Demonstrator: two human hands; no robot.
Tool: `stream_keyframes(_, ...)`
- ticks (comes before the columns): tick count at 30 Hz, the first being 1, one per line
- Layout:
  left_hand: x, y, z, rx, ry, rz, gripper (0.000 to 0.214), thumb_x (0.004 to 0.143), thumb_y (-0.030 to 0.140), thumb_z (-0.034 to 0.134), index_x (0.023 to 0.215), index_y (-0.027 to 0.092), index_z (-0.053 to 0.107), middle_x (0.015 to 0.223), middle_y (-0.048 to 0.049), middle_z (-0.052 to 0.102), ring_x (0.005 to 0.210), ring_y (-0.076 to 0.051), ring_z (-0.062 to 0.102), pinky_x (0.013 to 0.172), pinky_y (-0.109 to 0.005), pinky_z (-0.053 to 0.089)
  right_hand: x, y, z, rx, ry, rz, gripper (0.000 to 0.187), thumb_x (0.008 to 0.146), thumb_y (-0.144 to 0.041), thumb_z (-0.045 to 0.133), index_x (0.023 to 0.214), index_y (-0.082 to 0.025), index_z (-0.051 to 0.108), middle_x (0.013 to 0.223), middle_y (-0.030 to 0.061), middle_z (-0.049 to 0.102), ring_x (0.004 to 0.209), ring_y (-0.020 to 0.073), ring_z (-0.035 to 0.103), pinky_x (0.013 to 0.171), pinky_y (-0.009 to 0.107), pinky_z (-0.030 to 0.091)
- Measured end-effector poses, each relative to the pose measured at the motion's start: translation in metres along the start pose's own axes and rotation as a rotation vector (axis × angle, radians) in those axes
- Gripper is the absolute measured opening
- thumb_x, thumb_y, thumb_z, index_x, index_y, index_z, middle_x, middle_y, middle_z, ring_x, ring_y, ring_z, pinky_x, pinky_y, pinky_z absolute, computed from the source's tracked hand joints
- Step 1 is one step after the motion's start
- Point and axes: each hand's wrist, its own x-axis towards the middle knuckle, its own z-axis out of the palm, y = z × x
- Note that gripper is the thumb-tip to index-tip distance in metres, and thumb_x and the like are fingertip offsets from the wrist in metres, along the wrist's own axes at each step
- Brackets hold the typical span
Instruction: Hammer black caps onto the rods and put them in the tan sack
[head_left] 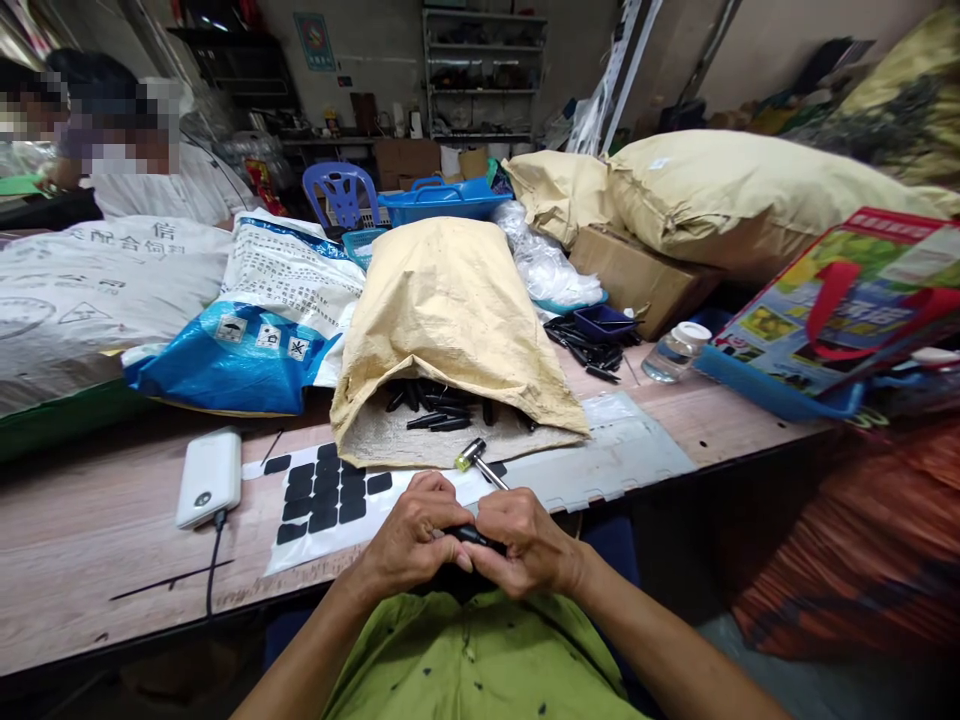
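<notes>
Both hands meet just past the table's near edge, in front of my green clothing. My left hand pinches one end of a slim black tapered piece, and my right hand is closed round its other end. Beyond my right hand's knuckles, a small hammer shows its yellow-green head and metal shaft. Its lower end is hidden, so I cannot tell whether the right hand touches it. Farther back, an open tan woven sack lies on its side, with several similar black pieces inside its mouth.
A white sheet of black pads and a corded white power bank lie to the left. On the right are a purple tray among black pieces, a clear jar and a cardboard box. Another person is at far left.
</notes>
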Motion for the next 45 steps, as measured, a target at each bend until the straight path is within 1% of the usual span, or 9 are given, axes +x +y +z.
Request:
stream_keyframes(6,-0.006,-0.005,0.003,-0.019,-0.034,-0.007,0.028,0.088,0.044,0.071,0.075,0.02,0.075,0.067,-0.003,0.065,0.082,-0.022,0.056,0.085,-0.038,0.039,0.0,-0.002,0.001,0.031,-0.031,0.004,0.04,0.089,-0.033,0.059,0.058,-0.023,0.035,0.056,-0.0037,0.042,0.052,0.012,0.039,0.054,0.029,0.026)
stream_keyframes(11,-0.008,-0.009,0.005,0.006,0.03,-0.066,0.023,0.084,0.045,0.078,0.091,0.023,0.079,0.078,-0.0031,0.071,0.087,-0.023,0.056,0.084,-0.036,0.039,-0.003,0.006,-0.001,-0.017,-0.084,0.024,0.026,0.093,-0.032,0.057,0.069,-0.022,0.05,0.065,-0.0002,0.054,0.061,0.0149,0.049,0.059,0.029,0.033)
stream_keyframes(17,-0.011,-0.017,0.011,0.011,0.032,-0.133,0.034,0.076,0.05,0.083,0.101,0.027,0.081,0.083,-0.0035,0.073,0.091,-0.024,0.056,0.086,-0.037,0.04,-0.009,0.012,0.001,0.009,-0.121,0.114,0.013,0.09,-0.028,0.06,0.079,-0.021,0.058,0.074,0.0015,0.063,0.069,0.0166,0.057,0.066,0.028,0.039)
stream_keyframes(24,-0.016,-0.019,0.016,-0.023,0.016,-0.185,0.039,0.071,0.054,0.085,0.101,0.03,0.083,0.08,-0.003,0.071,0.09,-0.023,0.057,0.085,-0.036,0.042,-0.012,0.012,-0.003,0.015,-0.154,0.159,0.015,0.084,-0.033,0.068,0.081,-0.021,0.059,0.075,0.0006,0.061,0.068,0.0162,0.054,0.064,0.028,0.038)
stream_keyframes(27,-0.019,-0.02,0.018,-0.056,0.026,-0.221,0.039,0.07,0.055,0.086,0.1,0.03,0.083,0.081,-0.0029,0.069,0.089,-0.023,0.057,0.083,-0.034,0.043,-0.012,0.011,-0.005,0.016,-0.198,0.156,0.018,0.08,-0.031,0.072,0.088,-0.021,0.06,0.079,0.0003,0.061,0.069,0.0163,0.053,0.064,0.028,0.037)
stream_keyframes(30,-0.022,-0.02,0.02,-0.062,0.024,-0.269,0.038,0.069,0.053,0.087,0.1,0.031,0.083,0.082,-0.0025,0.067,0.089,-0.022,0.056,0.082,-0.033,0.042,-0.012,0.01,-0.005,0.005,-0.213,0.173,0.018,0.079,-0.028,0.074,0.085,-0.021,0.058,0.078,-0.0003,0.06,0.069,0.0161,0.052,0.063,0.028,0.035)
stream_keyframes(36,-0.032,-0.016,0.019,-0.052,-0.031,-0.325,0.041,0.064,0.052,0.09,0.099,0.032,0.083,0.086,-0.0028,0.067,0.091,-0.022,0.057,0.082,-0.032,0.041,-0.013,-0.011,-0.001,-0.083,-0.302,0.201,0.01,0.09,-0.03,0.065,0.09,-0.021,0.062,0.085,0.0026,0.066,0.075,0.0184,0.059,0.065,0.029,0.037)
stream_keyframes(41,-0.04,-0.021,0.008,-0.145,0.009,-0.399,0.033,0.072,0.042,0.088,0.101,0.027,0.082,0.086,-0.0031,0.072,0.09,-0.021,0.061,0.08,-0.03,0.046,-0.037,-0.031,0.025,-0.202,-0.45,0.404,0.016,0.091,-0.036,0.068,0.089,-0.02,0.067,0.088,0.007,0.072,0.074,0.0224,0.066,0.061,0.031,0.034)
stream_keyframes(45,-0.034,-0.025,-0.006,-0.128,0.129,-0.491,0.026,0.083,0.04,0.076,0.102,0.023,0.081,0.09,-0.0046,0.073,0.087,-0.02,0.064,0.077,-0.029,0.046,-0.058,-0.017,0.049,-0.207,-0.527,0.619,0.019,0.094,-0.032,0.063,0.083,-0.018,0.07,0.09,0.0107,0.075,0.081,0.0256,0.07,0.066,0.031,0.037)
